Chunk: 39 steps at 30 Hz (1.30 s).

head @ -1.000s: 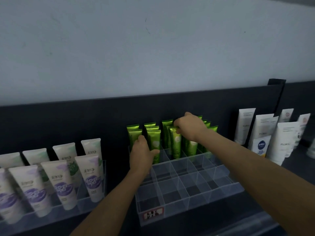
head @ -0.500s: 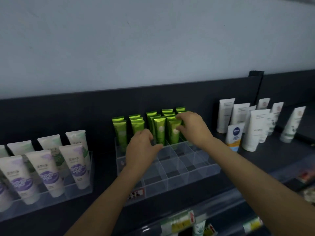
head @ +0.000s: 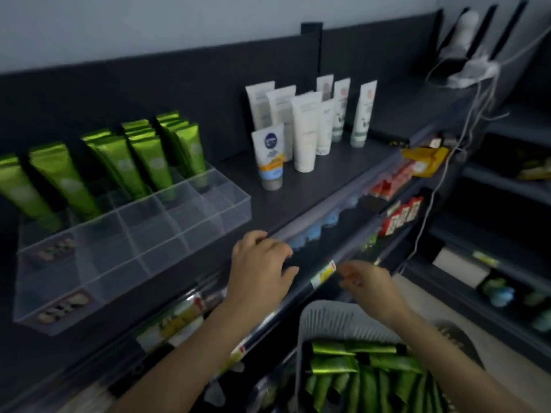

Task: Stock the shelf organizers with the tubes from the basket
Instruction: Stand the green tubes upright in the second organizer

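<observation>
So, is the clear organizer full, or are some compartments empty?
Partly full: green tubes stand upright in the back rows of the clear organizer, while its front rows of compartments hold no tubes.

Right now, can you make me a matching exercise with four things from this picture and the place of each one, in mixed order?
Things:
1. organizer
2. basket
3. power strip
4. white tubes

Places:
A. top right corner
B. bottom, holding green tubes
C. standing on the shelf, right of the organizer
D. left on the shelf, back rows filled

Pairs: 1-D, 2-B, 3-A, 4-C
</observation>
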Each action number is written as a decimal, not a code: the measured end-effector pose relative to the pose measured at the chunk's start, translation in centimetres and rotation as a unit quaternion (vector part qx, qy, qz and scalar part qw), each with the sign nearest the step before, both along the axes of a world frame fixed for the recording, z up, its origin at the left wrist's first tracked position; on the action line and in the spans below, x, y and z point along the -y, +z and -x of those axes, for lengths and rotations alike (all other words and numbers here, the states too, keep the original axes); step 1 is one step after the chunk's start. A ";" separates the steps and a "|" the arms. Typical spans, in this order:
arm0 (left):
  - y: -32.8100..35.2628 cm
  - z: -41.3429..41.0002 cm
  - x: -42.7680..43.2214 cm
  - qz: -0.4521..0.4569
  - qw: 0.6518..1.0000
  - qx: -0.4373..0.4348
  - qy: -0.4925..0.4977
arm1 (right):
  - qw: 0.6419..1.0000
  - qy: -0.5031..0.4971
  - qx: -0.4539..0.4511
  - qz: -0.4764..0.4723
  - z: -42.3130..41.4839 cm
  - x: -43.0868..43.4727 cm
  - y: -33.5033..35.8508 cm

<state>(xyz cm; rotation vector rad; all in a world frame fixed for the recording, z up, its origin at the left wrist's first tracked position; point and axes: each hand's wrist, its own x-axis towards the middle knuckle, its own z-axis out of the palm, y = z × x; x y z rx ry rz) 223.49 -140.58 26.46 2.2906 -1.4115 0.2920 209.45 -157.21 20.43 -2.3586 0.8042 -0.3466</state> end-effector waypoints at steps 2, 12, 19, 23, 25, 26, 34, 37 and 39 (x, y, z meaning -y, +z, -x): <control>-1.3 2.5 1.6 0.057 0.996 0.044 -0.060 | 0.997 -0.004 -0.081 0.004 3.8 1.2 -3.5; -11.6 10.2 8.2 -0.155 0.967 -0.076 -0.189 | 0.967 -0.053 -0.232 -0.096 15.5 4.0 -13.9; -20.8 10.4 9.1 -0.328 0.922 -0.151 -0.143 | 0.924 0.014 -0.362 -0.122 19.1 4.6 -21.1; -24.2 10.2 9.3 -0.391 0.889 -0.179 -0.157 | 0.893 0.074 -0.421 -0.137 19.6 4.2 -24.4; -25.7 10.0 9.6 -0.412 0.882 -0.178 -0.142 | 0.878 0.104 -0.448 -0.133 19.5 4.2 -25.6; -26.6 9.9 9.8 -0.422 0.878 -0.181 -0.132 | 0.870 0.124 -0.460 -0.127 19.3 4.3 -26.1; -33.1 9.1 10.5 -0.460 0.847 -0.253 -0.088 | 0.807 0.229 -0.540 -0.069 18.2 4.1 -27.4; -34.3 9.0 11.0 -0.459 0.861 -0.201 -0.087 | 0.810 0.228 -0.535 -0.078 18.3 4.1 -27.5; -34.5 9.1 11.4 -0.481 0.858 -0.163 -0.076 | 0.812 0.222 -0.531 -0.096 18.5 4.3 -27.1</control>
